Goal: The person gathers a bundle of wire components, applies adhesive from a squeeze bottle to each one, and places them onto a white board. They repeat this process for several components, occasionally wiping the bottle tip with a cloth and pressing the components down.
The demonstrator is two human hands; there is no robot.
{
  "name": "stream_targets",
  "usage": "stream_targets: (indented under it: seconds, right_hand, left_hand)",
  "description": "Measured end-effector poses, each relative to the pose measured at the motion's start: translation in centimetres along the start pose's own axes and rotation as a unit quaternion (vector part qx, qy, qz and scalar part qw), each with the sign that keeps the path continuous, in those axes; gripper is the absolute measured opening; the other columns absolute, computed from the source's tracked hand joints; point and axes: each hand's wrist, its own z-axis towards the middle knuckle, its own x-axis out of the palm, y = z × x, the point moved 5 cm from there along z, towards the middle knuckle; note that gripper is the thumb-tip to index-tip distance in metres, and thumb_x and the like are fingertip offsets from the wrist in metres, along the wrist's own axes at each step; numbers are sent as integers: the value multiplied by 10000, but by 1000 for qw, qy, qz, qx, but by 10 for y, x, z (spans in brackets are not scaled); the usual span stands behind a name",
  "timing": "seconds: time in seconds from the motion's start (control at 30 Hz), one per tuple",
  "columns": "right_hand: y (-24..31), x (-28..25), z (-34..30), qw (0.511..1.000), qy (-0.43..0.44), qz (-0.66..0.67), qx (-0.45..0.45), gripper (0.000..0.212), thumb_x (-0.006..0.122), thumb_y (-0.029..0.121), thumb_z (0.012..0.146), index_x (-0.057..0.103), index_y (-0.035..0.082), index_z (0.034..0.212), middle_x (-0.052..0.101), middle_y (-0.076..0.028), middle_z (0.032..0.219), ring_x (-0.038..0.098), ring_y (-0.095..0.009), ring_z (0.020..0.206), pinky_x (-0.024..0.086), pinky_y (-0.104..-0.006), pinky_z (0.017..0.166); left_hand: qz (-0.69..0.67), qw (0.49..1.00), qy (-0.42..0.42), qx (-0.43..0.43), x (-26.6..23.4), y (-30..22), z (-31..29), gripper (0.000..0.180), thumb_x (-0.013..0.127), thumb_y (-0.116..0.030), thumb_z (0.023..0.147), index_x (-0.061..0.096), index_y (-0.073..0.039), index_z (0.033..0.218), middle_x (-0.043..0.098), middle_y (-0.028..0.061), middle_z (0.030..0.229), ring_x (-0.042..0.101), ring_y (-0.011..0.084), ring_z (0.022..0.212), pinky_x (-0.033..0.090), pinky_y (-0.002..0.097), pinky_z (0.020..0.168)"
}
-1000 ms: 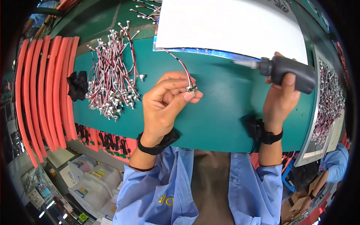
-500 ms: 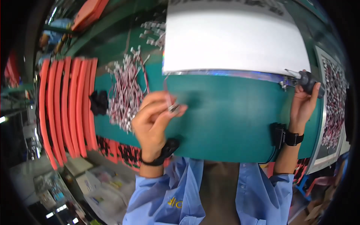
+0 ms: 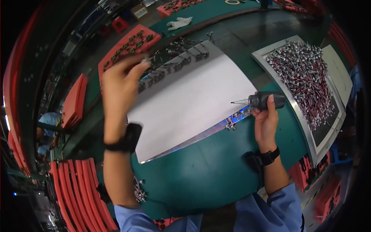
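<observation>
My right hand grips a dark squeeze bottle with a pale tapered nozzle that points left over the big white sheet. Beyond the sheet's far left corner, my left hand is raised with its fingers pinched together, somewhat blurred. A small silvery wired part shows at those fingertips, mostly hidden by them. Close to that hand, a row of small wired parts lines the sheet's far edge. A few similar metal parts sit along the near edge, close to my right hand.
On the right, a framed tray holds a heap of wired parts. Red foam strips stand at the lower left. A red tray of small boards and a white glove lie at the back. Loose wired parts rest beside my left forearm.
My left hand has gone from the near table, where it pinched a wired part, to the sheet's far edge. The view has shifted and turned. The right hand still holds the bottle.
</observation>
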Motion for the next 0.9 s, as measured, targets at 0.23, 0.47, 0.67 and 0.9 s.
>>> stream_targets:
  seconds: [0.23,0.47,0.67,0.9]
  right_hand:
    - [-4,0,9,998,-47,-34,-14,325,496,310,885,545,-7,935,591,-77,861,472,-83,600,374,-218,536]
    - [-3,-15,16,995,-90,-51,-10,317,522,294,872,555,-19,918,588,-66,821,473,-82,580,375,-218,527]
    - [-3,-16,16,994,-95,-52,-13,311,533,288,867,562,-18,916,558,-33,736,459,-78,566,360,-217,519]
    - [-3,-13,11,993,-90,-70,-21,293,539,283,865,560,-8,895,530,-13,687,450,-75,559,351,-215,512]
  left_hand:
    - [34,993,113,-5,199,88,99,176,614,-170,716,670,-80,856,648,111,795,623,205,741,466,304,675]
    - [108,979,154,-82,278,79,91,169,619,-168,682,680,-86,816,648,110,764,623,237,722,472,318,665]
    - [170,979,101,-40,279,85,90,169,617,-169,675,686,-110,816,639,134,776,620,276,730,477,343,679]
    - [142,985,98,0,214,80,87,188,627,-199,715,668,-67,842,641,111,747,609,223,673,459,316,621]
